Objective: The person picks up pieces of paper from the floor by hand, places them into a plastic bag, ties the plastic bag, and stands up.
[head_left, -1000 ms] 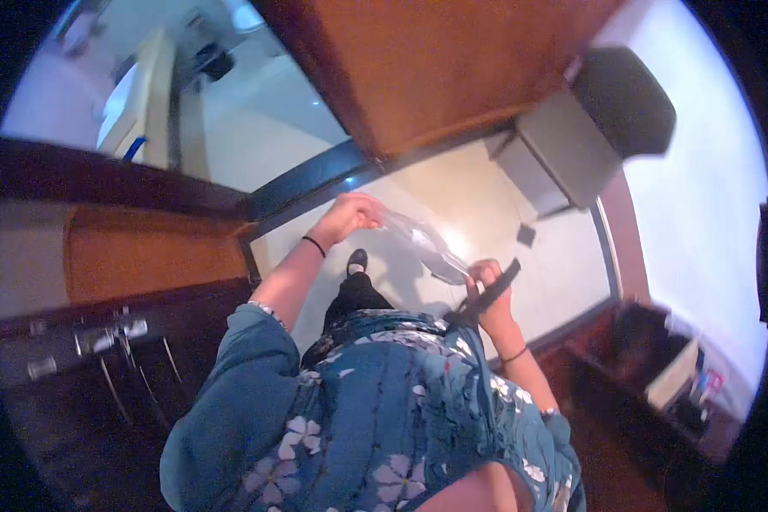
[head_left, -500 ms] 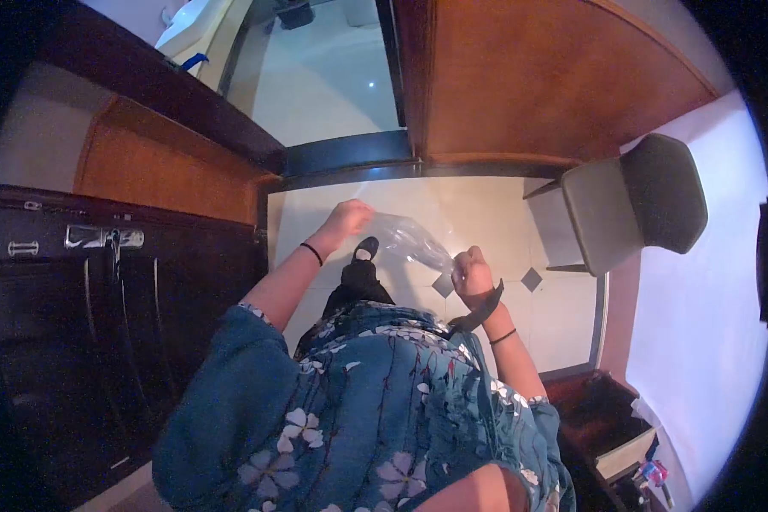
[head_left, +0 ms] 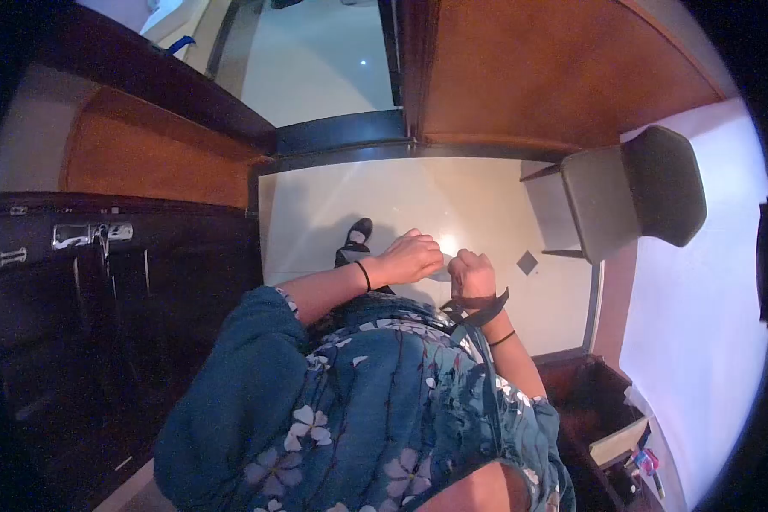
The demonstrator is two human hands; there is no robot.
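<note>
My left hand (head_left: 411, 257) is closed, its knuckles upward, in front of my waist. Close beside it is my right hand (head_left: 473, 276), curled into a fist. Between the two shows a small bit of a clear plastic bag (head_left: 440, 273); the rest of it is hidden by my fingers. A dark fabric strap (head_left: 482, 312) hangs around my right wrist, and each wrist has a thin black band.
A grey-brown chair (head_left: 603, 205) stands on the tiled floor (head_left: 478, 205) at right. To the left is a dark door (head_left: 102, 333) with a metal handle. A doorway opens ahead, beside a brown wooden panel (head_left: 563, 77). An open drawer (head_left: 619, 439) is at lower right.
My left hand has moved right and slightly down, up to my right hand. The clear plastic bag, stretched between my hands before, is now bunched up and mostly hidden.
</note>
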